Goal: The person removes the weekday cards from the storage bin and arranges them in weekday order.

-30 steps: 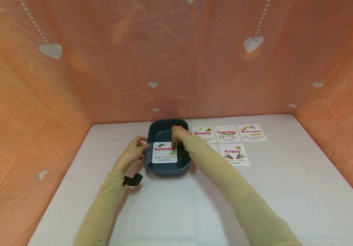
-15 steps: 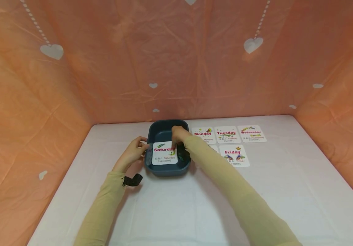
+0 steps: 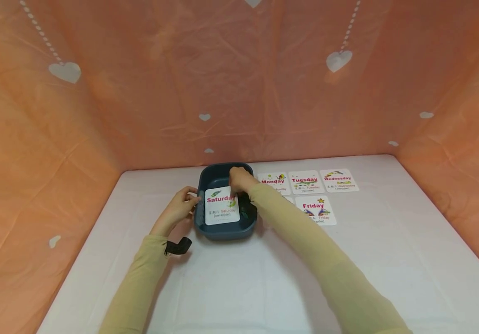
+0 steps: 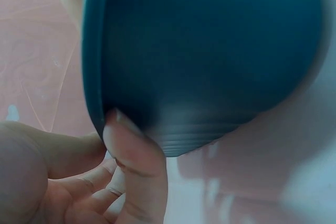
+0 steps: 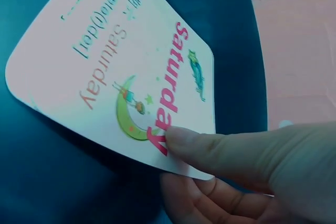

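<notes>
My right hand (image 3: 241, 180) reaches into a dark blue plastic basin (image 3: 226, 234) and pinches a white Saturday card (image 3: 221, 211) by its edge. In the right wrist view the thumb (image 5: 191, 142) lies over the printed face and the fingers are behind the card. The card is tilted, with its picture side up. At the basin's left side my left hand (image 3: 175, 208) grips the rim, and the left wrist view has the wall (image 4: 210, 51) between thumb and finger.
Right of the basin lie the Monday (image 3: 273, 182), Tuesday (image 3: 306, 182) and Wednesday (image 3: 339, 180) cards in a row. The Friday card (image 3: 316, 211) is below them, beside another card mostly hidden by my right sleeve (image 3: 306, 232). An orange curtain (image 3: 239, 93) surrounds the white table (image 3: 222, 287).
The Saturday card has been raised slightly and tilted by my right hand within the basin. My left hand stays on the rim. The head view has shifted a little.
</notes>
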The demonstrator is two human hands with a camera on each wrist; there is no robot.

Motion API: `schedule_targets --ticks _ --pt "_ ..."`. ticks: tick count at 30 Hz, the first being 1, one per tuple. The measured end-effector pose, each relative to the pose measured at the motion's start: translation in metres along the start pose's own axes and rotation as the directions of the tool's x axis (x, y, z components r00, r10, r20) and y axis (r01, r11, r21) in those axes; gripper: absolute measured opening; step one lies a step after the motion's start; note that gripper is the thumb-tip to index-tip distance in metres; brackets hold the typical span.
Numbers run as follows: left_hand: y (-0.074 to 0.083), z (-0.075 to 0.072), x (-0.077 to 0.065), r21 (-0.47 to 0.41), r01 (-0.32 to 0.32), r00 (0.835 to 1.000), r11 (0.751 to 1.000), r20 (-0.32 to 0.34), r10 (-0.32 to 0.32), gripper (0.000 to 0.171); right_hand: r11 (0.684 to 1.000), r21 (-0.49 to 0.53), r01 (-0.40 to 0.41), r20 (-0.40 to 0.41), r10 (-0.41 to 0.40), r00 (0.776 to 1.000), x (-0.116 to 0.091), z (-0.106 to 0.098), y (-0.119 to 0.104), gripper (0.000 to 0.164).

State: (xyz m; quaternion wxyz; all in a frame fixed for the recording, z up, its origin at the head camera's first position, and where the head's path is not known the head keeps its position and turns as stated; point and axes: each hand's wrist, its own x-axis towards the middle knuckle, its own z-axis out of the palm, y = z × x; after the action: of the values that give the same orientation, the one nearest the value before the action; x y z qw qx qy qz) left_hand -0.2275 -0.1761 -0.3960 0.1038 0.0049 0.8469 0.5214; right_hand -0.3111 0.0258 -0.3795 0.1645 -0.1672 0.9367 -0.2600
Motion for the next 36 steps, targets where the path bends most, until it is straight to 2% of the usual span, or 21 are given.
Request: schedule_targets --ticks 8,19,26,30,36 --pt "-0.001 0.001 0.002 -0.001 0.002 1.000 1.000 -0.003 -0.002 0.033 1.000 -0.001 0.030 -0.046 -0.030 0.998 -0.001 0.000 0.004 0.016" --pt "-0.001 0.001 0.001 0.007 0.001 1.000 1.000 -0.006 -0.001 0.033 0.999 0.008 0.045 -0.102 -0.044 0.994 -0.004 0.001 0.007 0.017" --pt "-0.001 0.002 0.001 0.009 0.002 1.000 1.000 -0.007 -0.002 0.033 0.990 0.117 0.080 -0.092 -0.070 0.993 -0.011 -0.007 0.008 0.019" --pt "0.000 0.002 0.000 0.005 0.000 1.000 1.000 -0.009 0.000 0.033 0.973 0.210 0.093 -0.066 -0.081 0.995 -0.013 -0.009 0.011 0.021" --pt "0.001 0.002 0.000 0.012 -0.002 1.000 1.000 -0.008 0.002 0.033 0.948 0.292 0.128 -0.043 -0.121 0.992 -0.017 -0.013 0.013 0.024"
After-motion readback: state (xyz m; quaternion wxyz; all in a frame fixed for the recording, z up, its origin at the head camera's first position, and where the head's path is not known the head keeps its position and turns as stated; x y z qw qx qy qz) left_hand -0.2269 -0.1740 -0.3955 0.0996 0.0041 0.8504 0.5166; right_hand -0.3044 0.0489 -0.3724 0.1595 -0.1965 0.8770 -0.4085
